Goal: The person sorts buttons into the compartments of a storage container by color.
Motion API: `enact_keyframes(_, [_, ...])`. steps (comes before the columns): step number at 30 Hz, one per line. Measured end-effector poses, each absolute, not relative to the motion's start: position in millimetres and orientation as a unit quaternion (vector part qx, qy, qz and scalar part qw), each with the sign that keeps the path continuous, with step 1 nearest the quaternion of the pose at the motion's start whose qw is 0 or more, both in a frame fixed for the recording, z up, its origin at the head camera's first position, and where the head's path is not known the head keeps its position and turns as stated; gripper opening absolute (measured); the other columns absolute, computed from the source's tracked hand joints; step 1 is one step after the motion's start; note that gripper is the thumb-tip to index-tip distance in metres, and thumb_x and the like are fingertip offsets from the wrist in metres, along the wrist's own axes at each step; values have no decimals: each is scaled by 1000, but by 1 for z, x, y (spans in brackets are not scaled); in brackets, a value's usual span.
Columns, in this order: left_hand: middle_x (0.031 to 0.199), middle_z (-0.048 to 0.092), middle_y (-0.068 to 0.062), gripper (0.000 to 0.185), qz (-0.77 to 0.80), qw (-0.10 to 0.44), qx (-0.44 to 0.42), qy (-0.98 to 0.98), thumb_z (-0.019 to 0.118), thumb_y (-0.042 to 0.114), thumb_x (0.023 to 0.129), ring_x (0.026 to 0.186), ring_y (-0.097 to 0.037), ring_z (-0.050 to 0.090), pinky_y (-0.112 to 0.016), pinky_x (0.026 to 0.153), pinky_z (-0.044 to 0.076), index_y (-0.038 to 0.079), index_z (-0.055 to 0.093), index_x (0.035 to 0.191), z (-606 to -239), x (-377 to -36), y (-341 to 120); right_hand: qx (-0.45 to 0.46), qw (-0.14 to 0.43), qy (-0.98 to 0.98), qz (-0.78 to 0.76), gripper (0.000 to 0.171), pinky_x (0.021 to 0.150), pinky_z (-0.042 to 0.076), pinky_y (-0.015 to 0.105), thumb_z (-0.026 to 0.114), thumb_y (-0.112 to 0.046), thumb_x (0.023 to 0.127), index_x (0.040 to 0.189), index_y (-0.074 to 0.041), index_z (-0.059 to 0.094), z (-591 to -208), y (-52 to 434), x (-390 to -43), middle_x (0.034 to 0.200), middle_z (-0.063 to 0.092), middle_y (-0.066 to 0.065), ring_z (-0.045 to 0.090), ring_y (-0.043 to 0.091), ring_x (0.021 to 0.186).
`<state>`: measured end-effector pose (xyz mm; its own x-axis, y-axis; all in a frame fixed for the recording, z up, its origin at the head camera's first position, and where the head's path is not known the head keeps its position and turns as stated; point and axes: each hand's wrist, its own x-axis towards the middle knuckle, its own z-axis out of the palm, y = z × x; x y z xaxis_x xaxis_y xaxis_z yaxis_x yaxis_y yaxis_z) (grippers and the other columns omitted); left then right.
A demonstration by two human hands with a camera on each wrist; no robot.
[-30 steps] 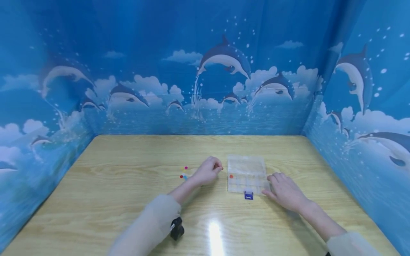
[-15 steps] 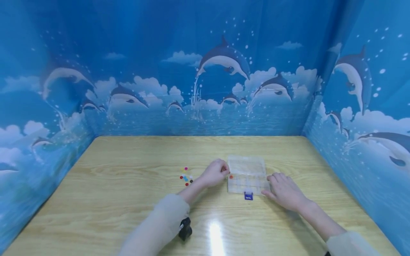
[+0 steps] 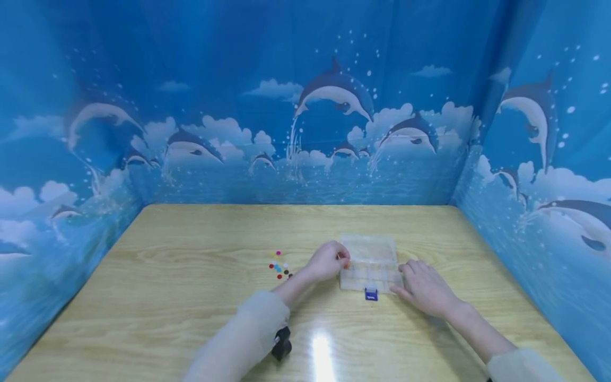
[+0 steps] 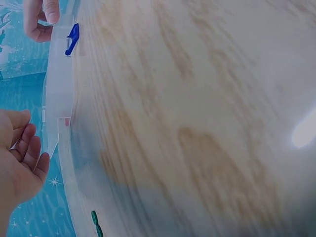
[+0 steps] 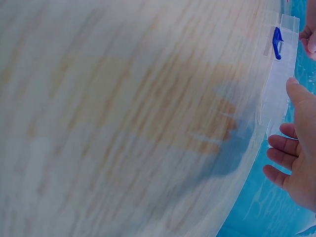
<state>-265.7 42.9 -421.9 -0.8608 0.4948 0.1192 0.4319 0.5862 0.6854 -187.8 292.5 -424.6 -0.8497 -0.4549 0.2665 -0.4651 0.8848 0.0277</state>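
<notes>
Mid-desk we log a clear box (image 3: 369, 262); our left hand (image 3: 328, 261) curls at its left edge, what it pinches we cannot tell. Our right hand (image 3: 425, 287) lies spread against its right edge. Beads (image 3: 279, 266) sit left.

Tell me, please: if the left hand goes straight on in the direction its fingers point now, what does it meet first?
Probably the clear compartment box. The left hand is already at its left edge, fingers curled toward the orange bead inside. Depth is unclear, so contact cannot be confirmed.

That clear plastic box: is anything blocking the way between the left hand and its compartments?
Nothing visible does. The left hand is already at the left edge of the clear plastic box, whose lid lies open.
</notes>
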Motion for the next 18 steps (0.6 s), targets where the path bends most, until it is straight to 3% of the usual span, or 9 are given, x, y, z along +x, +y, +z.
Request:
enact_keyframes(8, [87,56,2,10,385,64,245,887,61,13,88,79,-11,52,-23,67,45,8,67,94,-418,-267,33,240,130,-962,27,46,77,46,47,65,-34,84,104,7,57,-426,293,-188,97,56,17,55,33,91])
enact_keyframes(18, [82,54,2,5,376,50,237,895,62,13,86,74,-12,50,-26,66,43,9,65,84,-423,-267,8,233,116,-965,30,47,79,46,48,64,-34,85,105,8,57,-424,292,-188,100,57,19,55,35,93])
